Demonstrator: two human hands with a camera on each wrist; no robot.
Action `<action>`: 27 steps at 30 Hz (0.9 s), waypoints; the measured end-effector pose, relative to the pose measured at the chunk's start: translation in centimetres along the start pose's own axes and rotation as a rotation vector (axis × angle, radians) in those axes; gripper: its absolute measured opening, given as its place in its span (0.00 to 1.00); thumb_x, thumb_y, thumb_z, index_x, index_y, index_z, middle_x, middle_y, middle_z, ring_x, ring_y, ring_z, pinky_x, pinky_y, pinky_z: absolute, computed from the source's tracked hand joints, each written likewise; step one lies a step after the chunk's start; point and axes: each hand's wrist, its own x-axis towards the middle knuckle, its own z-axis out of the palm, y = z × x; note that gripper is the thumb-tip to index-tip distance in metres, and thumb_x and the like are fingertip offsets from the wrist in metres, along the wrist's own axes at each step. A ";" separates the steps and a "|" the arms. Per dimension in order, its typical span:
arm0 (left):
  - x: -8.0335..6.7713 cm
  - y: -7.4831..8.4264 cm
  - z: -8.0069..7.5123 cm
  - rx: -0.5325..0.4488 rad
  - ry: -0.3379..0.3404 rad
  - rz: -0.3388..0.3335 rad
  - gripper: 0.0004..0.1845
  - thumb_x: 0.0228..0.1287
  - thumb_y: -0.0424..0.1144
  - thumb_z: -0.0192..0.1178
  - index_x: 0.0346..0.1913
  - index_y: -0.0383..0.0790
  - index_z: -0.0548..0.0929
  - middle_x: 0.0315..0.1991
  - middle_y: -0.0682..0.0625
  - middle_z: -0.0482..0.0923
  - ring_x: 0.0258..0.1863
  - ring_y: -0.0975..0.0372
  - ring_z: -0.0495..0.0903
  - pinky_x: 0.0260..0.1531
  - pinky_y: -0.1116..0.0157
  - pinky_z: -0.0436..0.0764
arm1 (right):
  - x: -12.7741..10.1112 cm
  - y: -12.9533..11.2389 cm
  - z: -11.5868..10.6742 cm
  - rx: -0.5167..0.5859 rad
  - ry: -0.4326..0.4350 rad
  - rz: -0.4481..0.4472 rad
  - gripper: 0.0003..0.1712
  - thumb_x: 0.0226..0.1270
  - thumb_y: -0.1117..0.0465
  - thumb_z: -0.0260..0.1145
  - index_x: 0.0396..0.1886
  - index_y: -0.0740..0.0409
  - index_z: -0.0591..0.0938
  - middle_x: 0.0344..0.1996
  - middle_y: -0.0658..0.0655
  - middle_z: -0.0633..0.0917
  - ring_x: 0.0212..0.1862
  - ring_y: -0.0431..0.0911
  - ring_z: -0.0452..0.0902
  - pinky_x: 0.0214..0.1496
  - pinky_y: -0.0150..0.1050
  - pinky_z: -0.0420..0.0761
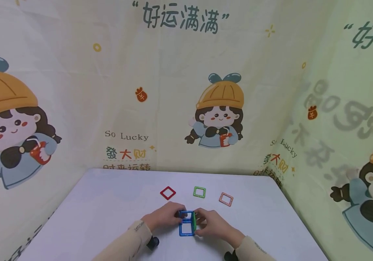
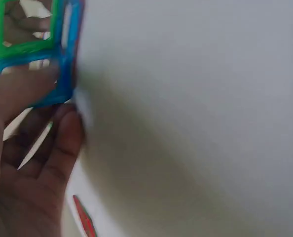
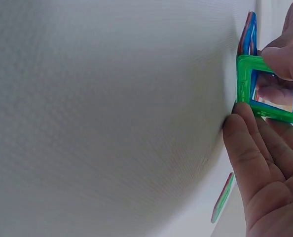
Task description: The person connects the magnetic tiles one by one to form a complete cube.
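Two hands met on one small build of square frames near the front edge of the white table [image 1: 108, 195]. Our left hand [image 1: 162, 217] pinched the upright blue frame [image 1: 185, 214] from its left, and our right hand [image 1: 212, 224] curled its fingers round the upright green frame [image 1: 193, 221] on the right, so the build sat directly between both hands, equally near each. A second blue frame [image 1: 186, 230] lay flat, running toward us. The frames looked like thin, glossy plastic outlines with open centres. Farther back a red frame [image 1: 168, 193], another green frame [image 1: 199, 192] and an orange frame [image 1: 226, 199] lay apart, untouched.
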 end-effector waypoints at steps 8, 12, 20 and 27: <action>-0.1 -0.7 -3.3 0.075 0.033 -0.102 0.35 0.48 0.50 0.83 0.61 0.49 0.82 0.59 0.52 0.76 0.57 0.57 0.76 0.60 0.53 0.80 | -0.1 0.0 0.1 0.020 0.012 -0.005 0.30 0.56 0.56 0.82 0.59 0.49 0.80 0.48 0.46 0.87 0.48 0.40 0.84 0.54 0.40 0.85; 0.3 -2.4 -4.3 0.221 0.141 -0.169 0.37 0.50 0.47 0.82 0.64 0.46 0.79 0.72 0.43 0.67 0.72 0.47 0.67 0.69 0.44 0.71 | 0.0 -0.2 0.0 0.015 0.005 0.003 0.30 0.56 0.56 0.81 0.58 0.50 0.80 0.48 0.46 0.87 0.47 0.39 0.84 0.54 0.39 0.85; -0.9 -4.9 -3.9 0.404 0.186 -0.298 0.38 0.71 0.51 0.64 0.78 0.41 0.67 0.81 0.41 0.56 0.82 0.43 0.51 0.76 0.41 0.60 | 0.3 -0.2 0.1 0.018 -0.005 0.019 0.31 0.56 0.55 0.81 0.59 0.48 0.80 0.48 0.45 0.86 0.48 0.39 0.83 0.55 0.41 0.85; -0.8 -5.9 -3.4 0.427 0.195 -0.277 0.35 0.72 0.53 0.63 0.75 0.39 0.71 0.75 0.42 0.69 0.77 0.46 0.64 0.74 0.45 0.66 | 0.4 -0.1 0.2 0.006 0.005 0.029 0.31 0.56 0.54 0.82 0.58 0.47 0.80 0.49 0.44 0.86 0.48 0.38 0.83 0.55 0.40 0.85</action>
